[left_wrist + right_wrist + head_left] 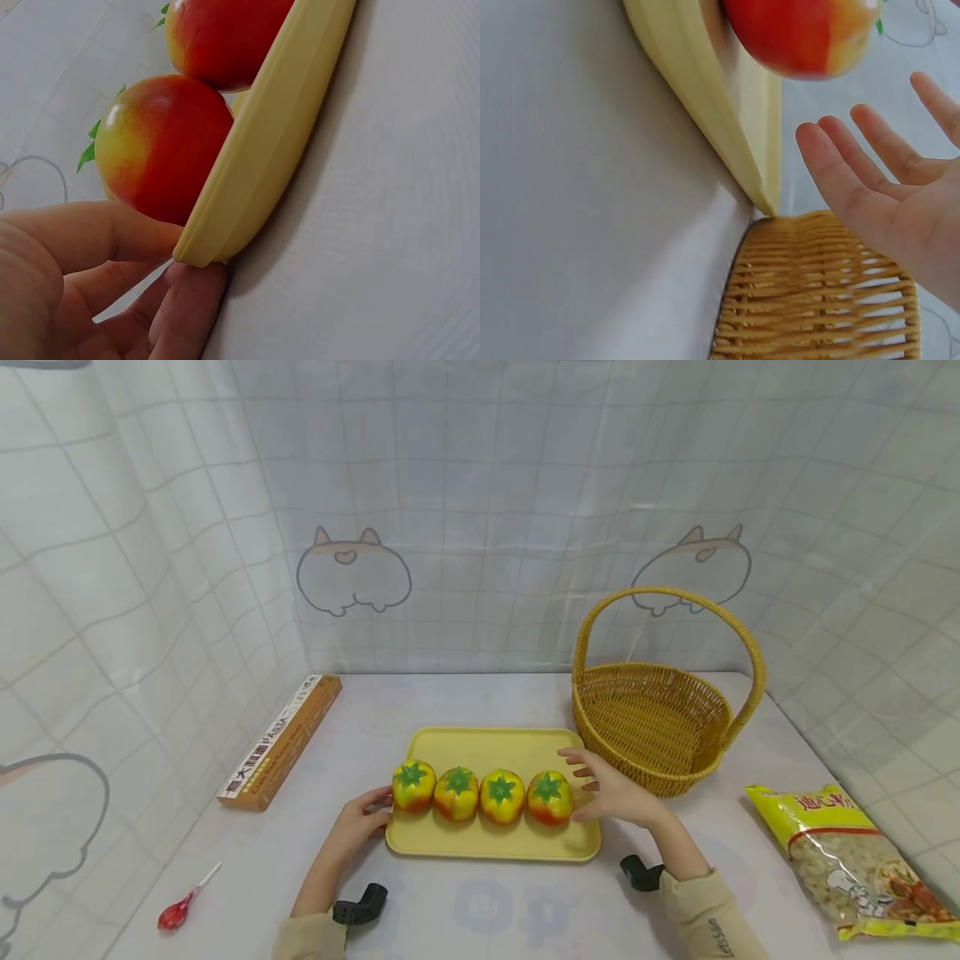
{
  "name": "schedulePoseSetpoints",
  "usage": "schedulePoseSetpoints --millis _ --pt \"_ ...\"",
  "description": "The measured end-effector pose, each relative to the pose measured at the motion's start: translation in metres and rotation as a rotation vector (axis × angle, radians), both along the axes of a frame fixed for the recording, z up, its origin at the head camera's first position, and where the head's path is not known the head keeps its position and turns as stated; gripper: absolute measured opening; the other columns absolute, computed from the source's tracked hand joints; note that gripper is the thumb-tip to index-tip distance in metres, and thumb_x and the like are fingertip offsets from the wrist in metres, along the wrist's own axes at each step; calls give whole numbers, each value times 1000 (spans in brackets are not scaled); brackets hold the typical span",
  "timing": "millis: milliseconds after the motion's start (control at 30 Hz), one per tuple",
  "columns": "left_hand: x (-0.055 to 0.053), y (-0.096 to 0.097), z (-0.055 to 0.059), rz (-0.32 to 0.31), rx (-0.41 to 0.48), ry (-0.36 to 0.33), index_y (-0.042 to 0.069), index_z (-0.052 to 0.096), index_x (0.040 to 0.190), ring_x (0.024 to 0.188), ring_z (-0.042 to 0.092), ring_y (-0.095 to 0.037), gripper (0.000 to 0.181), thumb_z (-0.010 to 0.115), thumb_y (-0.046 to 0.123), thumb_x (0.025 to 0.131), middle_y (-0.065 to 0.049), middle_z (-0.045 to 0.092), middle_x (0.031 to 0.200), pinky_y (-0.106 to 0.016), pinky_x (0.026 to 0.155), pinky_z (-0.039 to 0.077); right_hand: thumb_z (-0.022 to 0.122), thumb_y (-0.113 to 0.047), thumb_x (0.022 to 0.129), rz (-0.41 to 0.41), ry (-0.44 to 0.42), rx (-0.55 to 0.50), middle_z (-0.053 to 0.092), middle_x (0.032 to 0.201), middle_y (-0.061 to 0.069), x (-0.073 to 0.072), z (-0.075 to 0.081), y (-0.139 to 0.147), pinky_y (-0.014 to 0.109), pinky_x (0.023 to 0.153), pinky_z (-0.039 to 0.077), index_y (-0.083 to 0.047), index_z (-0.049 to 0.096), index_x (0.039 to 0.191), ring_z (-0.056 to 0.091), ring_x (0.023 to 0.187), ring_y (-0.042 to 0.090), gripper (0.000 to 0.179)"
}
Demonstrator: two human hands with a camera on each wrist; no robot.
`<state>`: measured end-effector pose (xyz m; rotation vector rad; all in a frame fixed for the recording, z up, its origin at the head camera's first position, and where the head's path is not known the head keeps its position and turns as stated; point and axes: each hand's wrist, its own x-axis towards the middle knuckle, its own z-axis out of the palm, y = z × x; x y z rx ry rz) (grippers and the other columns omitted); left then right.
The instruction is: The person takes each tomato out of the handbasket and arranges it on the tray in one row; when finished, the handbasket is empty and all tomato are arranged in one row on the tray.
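Observation:
Several yellow-and-red fruits with green star-shaped tops, like toy persimmons, stand in a row on a pale yellow tray [491,846]. At the tray's left end, my left hand [356,831] pinches the rim, thumb above and fingers under the edge in the left wrist view. The leftmost fruit [413,787] is close to that thumb. My right hand [621,791] hovers over the tray's right end beside the rightmost fruit [550,798]. Its fingers are spread and hold nothing; the right wrist view shows a gap between them and the fruit [799,37].
A wicker basket [651,718] with a tall handle stands behind the right hand, close to the tray's back right corner. A pasta box [282,743] and a red lollipop [176,913] lie to the left. At the far right lies a yellow-topped food bag [855,860].

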<state>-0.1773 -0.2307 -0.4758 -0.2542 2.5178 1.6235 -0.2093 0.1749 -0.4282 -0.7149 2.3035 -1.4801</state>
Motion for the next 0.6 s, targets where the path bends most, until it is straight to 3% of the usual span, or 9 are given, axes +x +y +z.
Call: schedulePoseSetpoints --millis 400,600 --pt "-8 -3 0 -15 -6 7 -3 50 129 90 56 -21 50 57 4 80 -19 56 117 -32 74 53 76 -1 68 -62 34 -13 32 139 22 3 8 12 54 99 32 -5 32 139 35 121 43 83" --pt "-10 -5 -4 -34 9 14 -3 49 130 92 58 -22 54 59 6 78 -22 55 120 -32 73 54 76 0 67 -103 114 5 32 140 21 8 11 17 57 100 31 -4 35 137 34 124 45 81"
